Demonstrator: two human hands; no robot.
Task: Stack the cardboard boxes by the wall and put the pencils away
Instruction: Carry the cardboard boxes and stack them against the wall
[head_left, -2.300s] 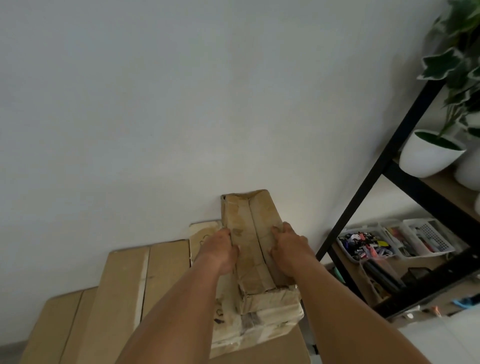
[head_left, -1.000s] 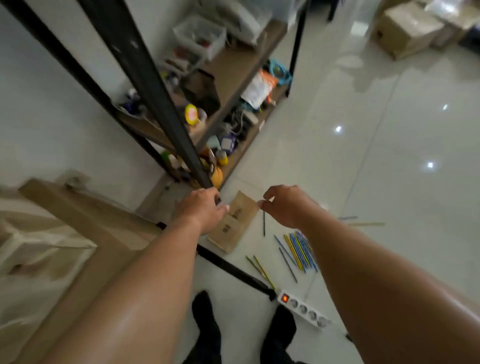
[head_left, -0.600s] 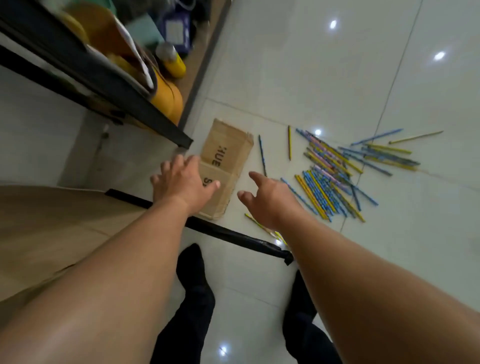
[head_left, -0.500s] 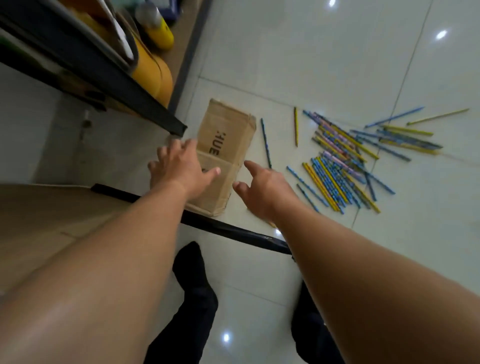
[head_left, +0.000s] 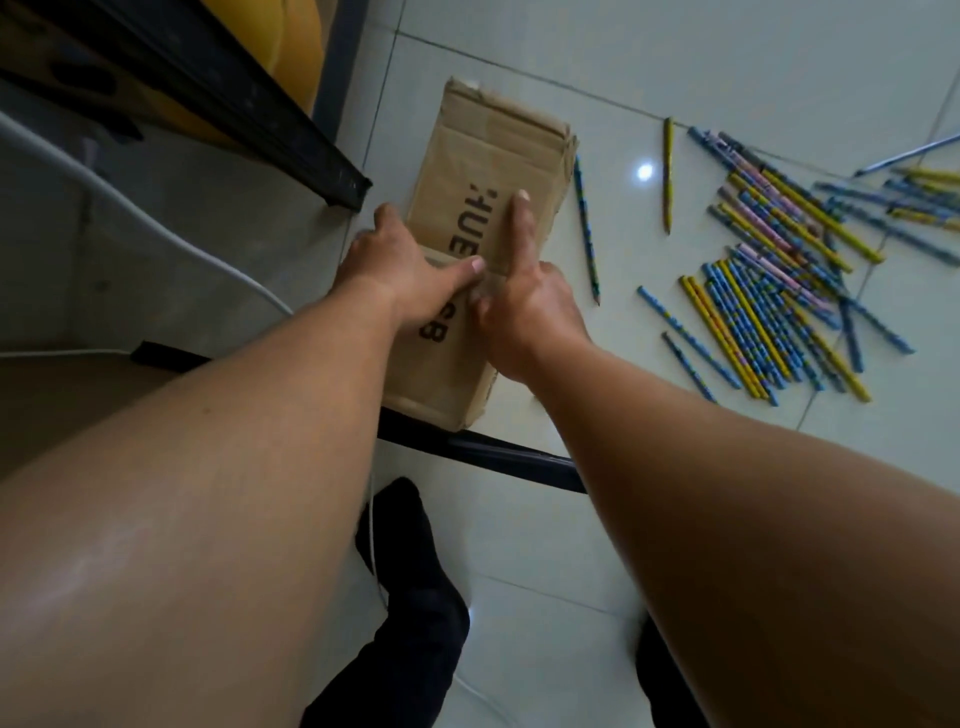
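Box, on floor beside pencils: we have just landed on it. Left hand grips its side; right hand lays a forefinger flat, grip unclear. Lift next, we judge.

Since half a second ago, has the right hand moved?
Yes. The right hand went leftward, from right of the flat brown cardboard box onto its top.

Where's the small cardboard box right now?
Head view, centre: the cardboard box lies flat on the tile floor, between the black shelf leg on its left and the scattered pencils on its right.
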